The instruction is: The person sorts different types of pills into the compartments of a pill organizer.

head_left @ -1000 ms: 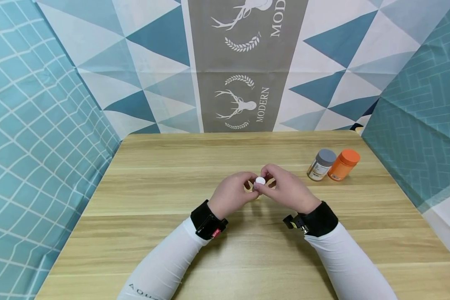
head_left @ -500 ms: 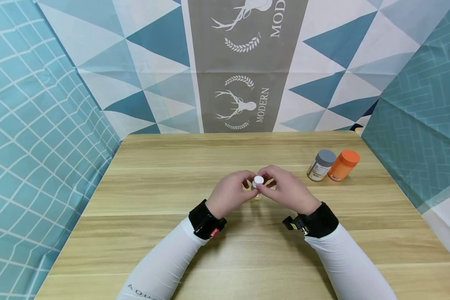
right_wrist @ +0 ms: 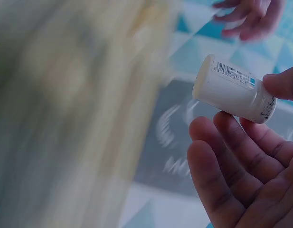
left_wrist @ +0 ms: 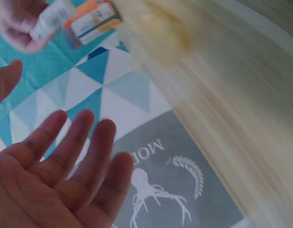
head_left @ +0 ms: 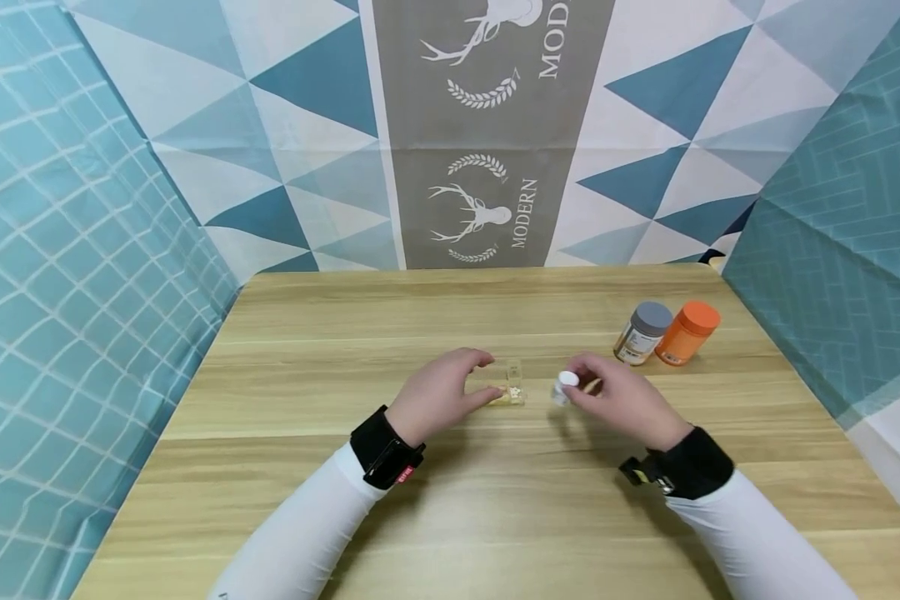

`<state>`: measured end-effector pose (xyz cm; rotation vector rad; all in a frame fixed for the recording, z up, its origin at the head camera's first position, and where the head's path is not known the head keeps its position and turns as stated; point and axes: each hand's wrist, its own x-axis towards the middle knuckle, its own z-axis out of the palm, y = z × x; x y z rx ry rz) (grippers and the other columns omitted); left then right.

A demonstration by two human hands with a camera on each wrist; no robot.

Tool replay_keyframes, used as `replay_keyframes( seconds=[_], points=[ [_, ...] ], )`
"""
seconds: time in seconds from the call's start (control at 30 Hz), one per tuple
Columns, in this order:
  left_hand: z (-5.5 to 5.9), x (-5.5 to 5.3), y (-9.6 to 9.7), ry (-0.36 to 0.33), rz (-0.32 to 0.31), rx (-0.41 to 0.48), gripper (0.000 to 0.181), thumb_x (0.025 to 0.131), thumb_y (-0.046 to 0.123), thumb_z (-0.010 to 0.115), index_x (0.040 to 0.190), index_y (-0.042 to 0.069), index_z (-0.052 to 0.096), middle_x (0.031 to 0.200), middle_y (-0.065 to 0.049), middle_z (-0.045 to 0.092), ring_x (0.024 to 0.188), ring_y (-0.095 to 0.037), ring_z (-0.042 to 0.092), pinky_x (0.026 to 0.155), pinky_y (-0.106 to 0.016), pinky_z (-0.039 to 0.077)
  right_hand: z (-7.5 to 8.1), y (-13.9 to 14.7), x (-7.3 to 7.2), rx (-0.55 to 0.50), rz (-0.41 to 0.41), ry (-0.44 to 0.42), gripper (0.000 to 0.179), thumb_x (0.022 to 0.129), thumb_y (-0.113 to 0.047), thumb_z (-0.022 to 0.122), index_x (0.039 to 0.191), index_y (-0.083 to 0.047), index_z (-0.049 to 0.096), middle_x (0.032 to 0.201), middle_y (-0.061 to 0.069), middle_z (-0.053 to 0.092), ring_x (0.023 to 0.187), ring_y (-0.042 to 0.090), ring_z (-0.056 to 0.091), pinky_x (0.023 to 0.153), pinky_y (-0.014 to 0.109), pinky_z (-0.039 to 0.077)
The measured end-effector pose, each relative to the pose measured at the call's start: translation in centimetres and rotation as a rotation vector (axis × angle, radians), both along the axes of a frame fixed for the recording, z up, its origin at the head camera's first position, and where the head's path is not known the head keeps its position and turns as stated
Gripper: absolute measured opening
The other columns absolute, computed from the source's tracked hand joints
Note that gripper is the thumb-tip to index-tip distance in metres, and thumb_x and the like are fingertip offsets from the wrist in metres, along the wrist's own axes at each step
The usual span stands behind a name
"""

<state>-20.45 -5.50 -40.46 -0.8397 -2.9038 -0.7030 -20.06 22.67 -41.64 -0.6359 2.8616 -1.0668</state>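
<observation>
My right hand pinches a small white pill bottle between thumb and fingers, its white cap on. In the head view the bottle is tilted, right of a small clear plastic box on the table. Small yellowish pieces show in the box's near part, and its lid seems raised at the back. My left hand is at the box's left side, thumb and fingers spread apart and holding nothing. Whether the thumb touches the box I cannot tell. In the left wrist view the box is a yellow blur.
A grey-capped bottle and an orange bottle stand side by side at the back right of the wooden table. A patterned cloth hangs behind the table, and teal cloths hang at both sides.
Both hands were together around the white bottle. The left hand has let go and moved left; the right hand has carried the bottle right, uncovering the clear box.
</observation>
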Motion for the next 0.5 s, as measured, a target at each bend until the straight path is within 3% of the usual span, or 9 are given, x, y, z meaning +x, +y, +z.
replay_keyframes(
  seconds=[0.13,0.27,0.5],
  points=[
    [-0.5,0.5,-1.3,0.031,0.042,-0.104,0.065,0.090,0.054,0.060,0.139,0.013,0.050,0.136,-0.005,0.054,0.123,-0.019,0.045,0.102,-0.039,0.041,-1.2,4.9,-0.1,0.048,-0.043,-0.021,0.015,0.093,-0.019,0.065,0.103,-0.007,0.063,0.090,0.005,0.065,0.081,0.017,0.058,0.066,0.035,0.052],
    [-0.8,0.6,-2.2,0.065,0.055,-0.188,0.077,0.088,0.063,0.055,0.146,0.013,0.041,0.139,-0.010,0.050,0.124,-0.026,0.043,0.102,-0.045,0.040,-1.4,10.4,-0.3,0.106,-0.099,-0.042,0.019,0.094,-0.019,0.063,0.103,-0.002,0.062,0.089,0.009,0.064,0.081,0.021,0.057,0.065,0.035,0.051],
    [-1.2,0.1,-1.8,0.099,0.051,-0.256,0.079,0.089,0.067,0.049,0.150,0.018,0.035,0.146,-0.013,0.041,0.127,-0.032,0.038,0.100,-0.053,0.039,-1.9,19.5,-1.4,0.230,-0.291,-0.056,0.042,0.097,-0.030,0.059,0.111,0.009,0.058,0.098,0.024,0.064,0.087,0.033,0.058,0.068,0.042,0.050]
  ],
)
